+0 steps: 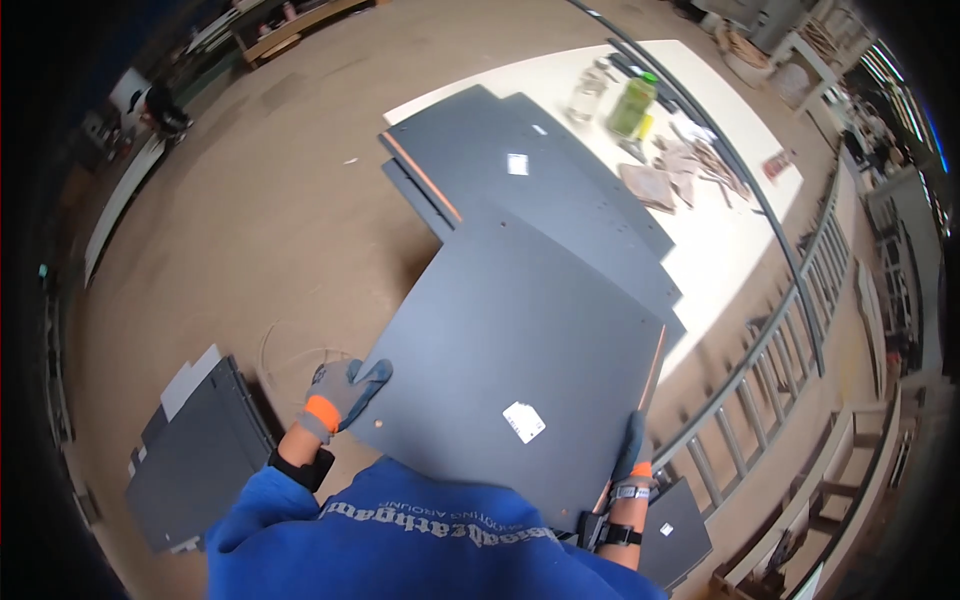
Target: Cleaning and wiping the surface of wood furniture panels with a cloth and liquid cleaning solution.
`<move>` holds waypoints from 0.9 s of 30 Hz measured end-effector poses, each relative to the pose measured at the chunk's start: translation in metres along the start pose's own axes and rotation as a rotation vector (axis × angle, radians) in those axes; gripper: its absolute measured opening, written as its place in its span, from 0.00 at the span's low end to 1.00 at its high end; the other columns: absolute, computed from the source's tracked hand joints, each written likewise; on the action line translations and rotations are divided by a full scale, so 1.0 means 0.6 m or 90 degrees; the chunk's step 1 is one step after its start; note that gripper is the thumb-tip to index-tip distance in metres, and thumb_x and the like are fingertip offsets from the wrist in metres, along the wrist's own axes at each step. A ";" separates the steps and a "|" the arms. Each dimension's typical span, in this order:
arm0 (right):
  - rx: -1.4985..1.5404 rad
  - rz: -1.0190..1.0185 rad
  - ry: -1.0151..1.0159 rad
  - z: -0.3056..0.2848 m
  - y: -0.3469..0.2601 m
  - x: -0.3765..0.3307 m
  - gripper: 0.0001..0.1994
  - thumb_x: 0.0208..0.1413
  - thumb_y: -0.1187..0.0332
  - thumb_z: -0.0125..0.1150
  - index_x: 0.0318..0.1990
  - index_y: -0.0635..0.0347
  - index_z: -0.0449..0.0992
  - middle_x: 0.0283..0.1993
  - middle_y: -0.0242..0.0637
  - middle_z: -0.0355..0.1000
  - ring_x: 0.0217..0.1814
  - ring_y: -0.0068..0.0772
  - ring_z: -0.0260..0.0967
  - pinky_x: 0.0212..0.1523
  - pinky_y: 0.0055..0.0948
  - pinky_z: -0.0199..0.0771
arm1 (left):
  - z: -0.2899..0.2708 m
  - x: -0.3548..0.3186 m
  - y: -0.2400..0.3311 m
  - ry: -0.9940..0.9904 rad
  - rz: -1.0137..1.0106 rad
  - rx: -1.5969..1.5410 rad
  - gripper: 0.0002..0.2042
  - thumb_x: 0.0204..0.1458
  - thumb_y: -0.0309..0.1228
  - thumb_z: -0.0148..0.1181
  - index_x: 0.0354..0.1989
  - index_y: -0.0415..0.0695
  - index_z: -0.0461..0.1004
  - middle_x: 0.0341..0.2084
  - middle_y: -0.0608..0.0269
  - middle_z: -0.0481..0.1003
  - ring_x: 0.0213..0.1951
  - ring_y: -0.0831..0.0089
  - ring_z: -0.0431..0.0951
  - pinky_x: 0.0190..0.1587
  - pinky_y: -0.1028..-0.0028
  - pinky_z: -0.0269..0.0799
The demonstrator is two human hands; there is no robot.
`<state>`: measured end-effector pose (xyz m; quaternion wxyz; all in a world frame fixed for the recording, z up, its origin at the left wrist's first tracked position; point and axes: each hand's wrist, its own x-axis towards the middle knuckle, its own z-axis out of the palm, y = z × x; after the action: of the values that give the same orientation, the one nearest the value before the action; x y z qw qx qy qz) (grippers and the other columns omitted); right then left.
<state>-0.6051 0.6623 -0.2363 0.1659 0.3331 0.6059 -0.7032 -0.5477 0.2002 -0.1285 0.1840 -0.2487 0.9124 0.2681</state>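
Note:
A large dark grey panel [480, 310] with a white label and a small hole near its lower left corner is held in front of my body. My left hand [347, 391], in a grey and blue work glove with an orange cuff, grips its left edge, thumb on top. At the right edge, my right hand [632, 452] is closed on the panel too; most of its fingers are hidden beneath. The panel's far end overlaps a stack of similar grey panels [520, 150] on a white table [715, 260]. Orange-brown strips show along some edges.
On the table stand a clear bottle [590, 90] and a green bottle [632, 105], beside crumpled cloths [670, 180]. A roller conveyor [750, 400] runs along the right. More grey panels [205, 455] are stacked low at left, and another panel [675, 535] lies at lower right.

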 end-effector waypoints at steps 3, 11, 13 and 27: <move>0.001 0.009 -0.069 0.031 -0.010 0.088 0.34 0.57 0.42 0.51 0.57 0.64 0.66 0.54 0.42 0.68 0.52 0.35 0.67 0.53 0.33 0.69 | -0.020 0.060 -0.019 0.016 0.018 0.001 0.33 0.54 0.60 0.44 0.19 0.35 0.72 0.17 0.44 0.72 0.23 0.50 0.72 0.31 0.60 0.66; -0.110 -0.061 0.078 0.206 -0.158 0.203 0.33 0.55 0.43 0.56 0.44 0.74 0.75 0.38 0.42 0.74 0.37 0.31 0.69 0.39 0.29 0.72 | -0.110 0.265 0.078 0.032 -0.023 -0.010 0.35 0.51 0.63 0.45 0.18 0.34 0.72 0.15 0.44 0.70 0.20 0.54 0.72 0.29 0.62 0.66; -0.098 -0.042 0.078 0.222 -0.177 0.238 0.32 0.54 0.44 0.57 0.44 0.74 0.75 0.38 0.42 0.74 0.37 0.31 0.69 0.38 0.29 0.72 | -0.125 0.320 0.091 0.021 -0.015 0.016 0.35 0.50 0.64 0.46 0.19 0.35 0.73 0.17 0.44 0.72 0.22 0.51 0.73 0.30 0.62 0.67; -0.460 0.027 0.292 0.307 -0.201 0.298 0.30 0.51 0.47 0.61 0.46 0.71 0.72 0.45 0.53 0.73 0.45 0.48 0.71 0.46 0.38 0.70 | -0.171 0.611 0.122 -0.090 0.063 0.124 0.34 0.51 0.62 0.47 0.21 0.37 0.74 0.18 0.48 0.73 0.24 0.57 0.74 0.33 0.64 0.68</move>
<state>-0.8606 0.5412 -0.2585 0.1475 0.4135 0.8276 -0.3497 -0.9053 0.0640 -0.1903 0.2579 -0.1646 0.9299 0.2042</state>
